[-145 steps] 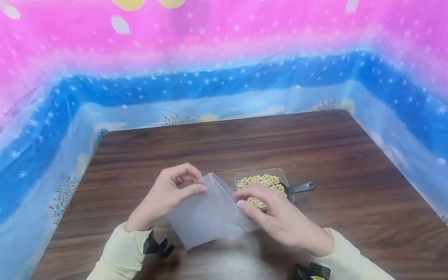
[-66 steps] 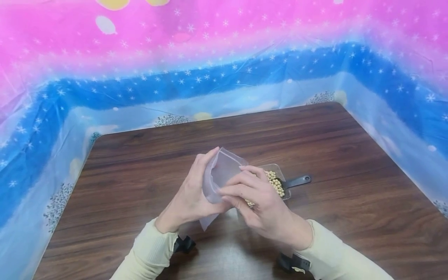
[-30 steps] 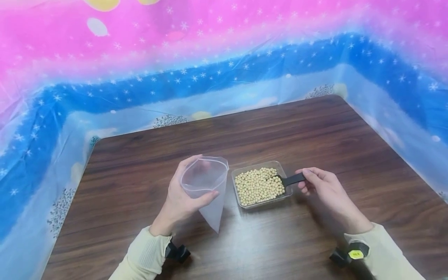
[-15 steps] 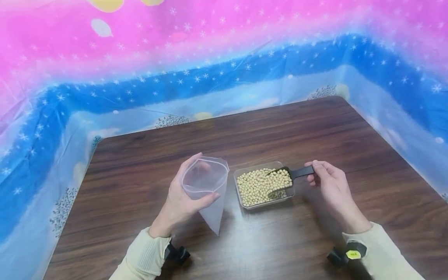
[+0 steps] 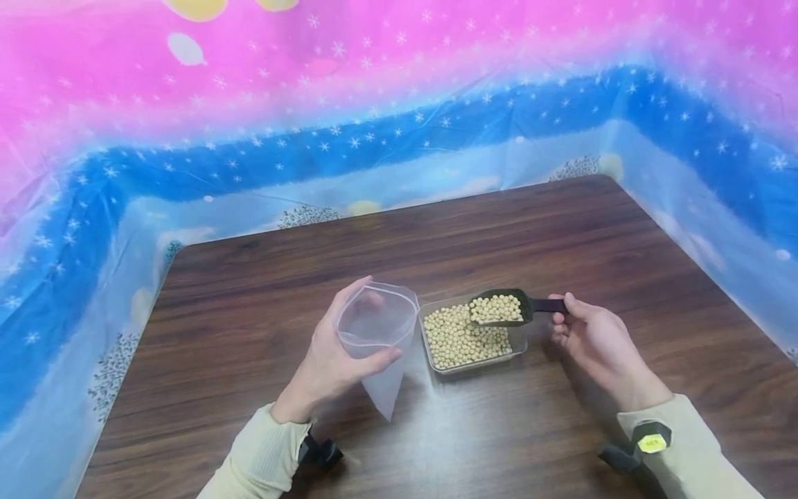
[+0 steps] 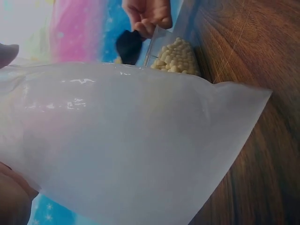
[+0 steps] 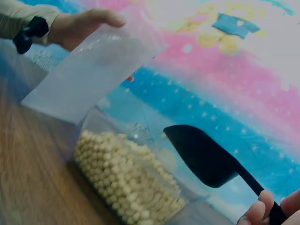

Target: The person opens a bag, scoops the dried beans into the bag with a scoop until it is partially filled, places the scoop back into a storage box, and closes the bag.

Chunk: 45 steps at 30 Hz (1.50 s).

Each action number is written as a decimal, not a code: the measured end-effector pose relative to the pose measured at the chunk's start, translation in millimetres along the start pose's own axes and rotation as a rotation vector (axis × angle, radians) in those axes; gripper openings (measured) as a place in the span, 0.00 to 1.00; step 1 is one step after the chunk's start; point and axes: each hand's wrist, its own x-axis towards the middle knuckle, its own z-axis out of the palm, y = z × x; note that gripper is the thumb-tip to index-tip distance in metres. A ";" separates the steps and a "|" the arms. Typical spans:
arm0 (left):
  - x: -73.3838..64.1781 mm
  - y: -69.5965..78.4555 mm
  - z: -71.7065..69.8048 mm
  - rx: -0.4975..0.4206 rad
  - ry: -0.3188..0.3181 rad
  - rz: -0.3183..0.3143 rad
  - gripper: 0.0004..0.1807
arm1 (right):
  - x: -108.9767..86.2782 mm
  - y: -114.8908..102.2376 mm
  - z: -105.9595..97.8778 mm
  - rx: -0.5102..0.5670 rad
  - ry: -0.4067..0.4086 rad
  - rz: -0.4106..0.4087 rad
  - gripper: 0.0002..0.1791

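Observation:
My left hand (image 5: 327, 360) grips a frosted zip bag (image 5: 386, 378) round its upper part, and the bag's mouth gapes upward. The bag looks empty, its lower corner pointing down at the table. In my right hand (image 5: 601, 346) is the handle of a black scoop (image 5: 528, 308), pinched between thumb and fingers. Soybeans (image 5: 497, 307) fill the scoop, which is held level above the clear plastic box (image 5: 470, 367). More soybeans (image 7: 122, 178) lie in that box. The left wrist view shows mostly the bag's side (image 6: 117, 140).
The dark wooden table (image 5: 299, 277) carries the box just right of the bag. A pink and blue printed cloth (image 5: 374, 125) hangs round the table's back and sides. Each wrist wears a black camera mount (image 5: 321, 454).
The right hand let go of the bag, took the scoop's handle and lifted it out full of soybeans. The left hand opened the bag's mouth and has lately shifted slightly right.

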 end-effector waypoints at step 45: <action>8.6 8.3 13.2 -0.018 -0.050 0.011 0.48 | -34.7 -34.3 129.8 -0.249 -0.158 -0.346 0.16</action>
